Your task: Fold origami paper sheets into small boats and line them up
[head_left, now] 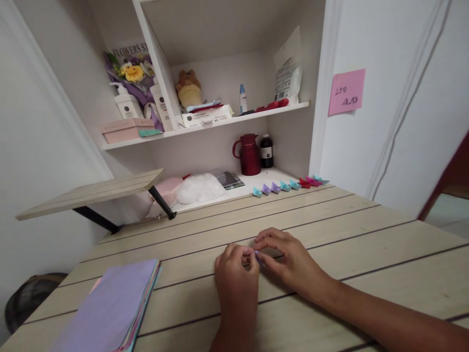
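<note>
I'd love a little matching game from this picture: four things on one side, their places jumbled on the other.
1. Paper stack
2. Dark red jug
3. Pink note
4. Small purple piece

A. Stuck on the white wall
B. At the fingertips of the left hand and right hand
C. On the table, left of both hands
D. Beside the dark bottle

Pairs: 1-C; 2-D; 3-A; 4-B.

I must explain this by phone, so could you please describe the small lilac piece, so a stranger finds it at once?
On the pale table with dark stripes, look right of the paper stack, where the left hand and right hand are close together. The small lilac piece shows between them; unlike the folded paper shapes lined up behind, it is held.
</note>
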Demonstrator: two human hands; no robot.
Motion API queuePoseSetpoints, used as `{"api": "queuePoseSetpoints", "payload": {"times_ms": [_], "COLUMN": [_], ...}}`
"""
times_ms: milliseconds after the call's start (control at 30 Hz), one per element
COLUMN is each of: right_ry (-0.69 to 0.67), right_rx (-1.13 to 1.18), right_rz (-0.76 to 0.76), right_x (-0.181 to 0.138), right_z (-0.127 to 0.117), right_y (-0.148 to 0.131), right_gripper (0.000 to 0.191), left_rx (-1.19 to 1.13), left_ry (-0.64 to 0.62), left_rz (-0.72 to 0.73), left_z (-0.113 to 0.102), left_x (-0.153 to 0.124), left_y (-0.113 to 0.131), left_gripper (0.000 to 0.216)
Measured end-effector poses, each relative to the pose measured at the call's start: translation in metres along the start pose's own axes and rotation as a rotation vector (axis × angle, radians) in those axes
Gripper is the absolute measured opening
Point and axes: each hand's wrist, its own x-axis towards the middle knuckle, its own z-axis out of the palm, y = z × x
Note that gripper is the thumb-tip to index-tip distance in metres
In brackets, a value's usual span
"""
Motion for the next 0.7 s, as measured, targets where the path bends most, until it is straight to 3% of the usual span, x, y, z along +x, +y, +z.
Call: {"api": "queuePoseSetpoints", "payload": {"times_ms": [300, 700], "right_ry": [0.027, 0.016], "right_rx": [-0.217, -0.13], "right_rz": [-0.094, 0.018], "right_x": [-0.001, 0.002], "right_z": [-0.002, 0.002], "right_y": [-0.009, -0.009], "right_gripper": [0.011, 0.011], "left_rx": [0.15, -0.013], "left_ry": [0.007, -0.027], "left_rz": [0.086, -0.103], "left_z": [0.001, 0.006], "left_x": [-0.006, -0.004], "left_y": [0.007, 0.002], "left_gripper": [0.016, 0.013]}}
